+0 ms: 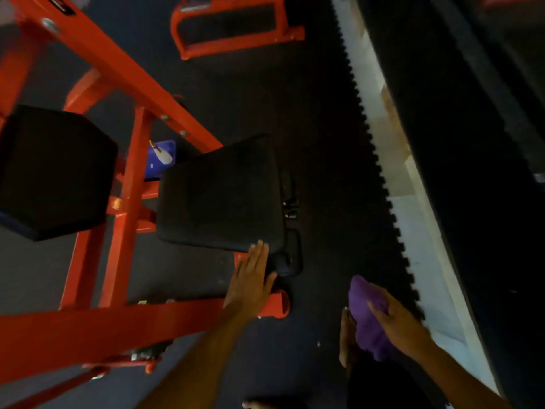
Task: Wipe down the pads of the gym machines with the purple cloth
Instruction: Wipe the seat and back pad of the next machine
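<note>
A black seat pad (221, 193) sits on an orange machine frame (124, 323) in the middle of the view. A second black pad (53, 172) stands to its left. My left hand (250, 278) reaches out with straight fingers, its fingertips at the near right corner of the seat pad. My right hand (395, 323) grips the bunched purple cloth (365, 314) low on the right, apart from both pads and above the dark floor.
Orange frame bars run across the left and lower left. Another orange machine part (236, 28) lies at the top. A blue object (160, 159) sits behind the seat pad. A white strip (407, 202) with a toothed mat edge runs diagonally on the right. A bare foot (346, 338) shows below.
</note>
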{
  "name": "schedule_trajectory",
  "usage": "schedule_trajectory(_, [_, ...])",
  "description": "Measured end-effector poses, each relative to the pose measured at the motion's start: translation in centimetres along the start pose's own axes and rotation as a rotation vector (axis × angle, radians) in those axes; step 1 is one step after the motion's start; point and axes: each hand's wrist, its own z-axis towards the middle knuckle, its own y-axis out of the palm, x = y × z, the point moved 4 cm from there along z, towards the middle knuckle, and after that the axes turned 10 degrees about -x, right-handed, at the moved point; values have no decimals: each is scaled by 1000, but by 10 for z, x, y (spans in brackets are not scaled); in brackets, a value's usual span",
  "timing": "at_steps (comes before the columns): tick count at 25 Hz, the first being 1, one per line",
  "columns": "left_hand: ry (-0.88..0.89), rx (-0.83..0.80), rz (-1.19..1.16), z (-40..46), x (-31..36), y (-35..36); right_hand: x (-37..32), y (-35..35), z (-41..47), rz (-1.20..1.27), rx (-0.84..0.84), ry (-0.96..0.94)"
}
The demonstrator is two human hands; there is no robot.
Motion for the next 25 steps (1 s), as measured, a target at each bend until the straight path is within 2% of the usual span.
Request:
schedule_trajectory(2, [-56,38,85,85,-9,-10,7,-14,65,-38,-15,-47])
schedule_trajectory(5, [-157,-6,197,187,-25,-1,24,-17,180,-152,-61,-45])
schedule_trajectory(9, [-187,140,356,206,-44,40,30,0,327,-364,16,-110])
schedule_trajectory(12, [-141,203,373,208,-47,44,29,45,416,-502,-52,-155])
schedule_trajectory(15, [-113,228,386,211,-49,47,32,101,487,-807,-84,-224])
schedule_trajectory(17, [-100,265,391,208,-51,50,43,134,517,-899,-149,-219])
schedule_trajectory(20, [-75,307,408,210,-51,53,61,156,533,-812,-176,-153])
schedule_trajectory(24, [-75,248,416,207,-54,50,85,165,483,-979,-171,-198])
schedule_trajectory(25, [-74,243,417,205,-53,51,101,169,466,-998,-224,-222])
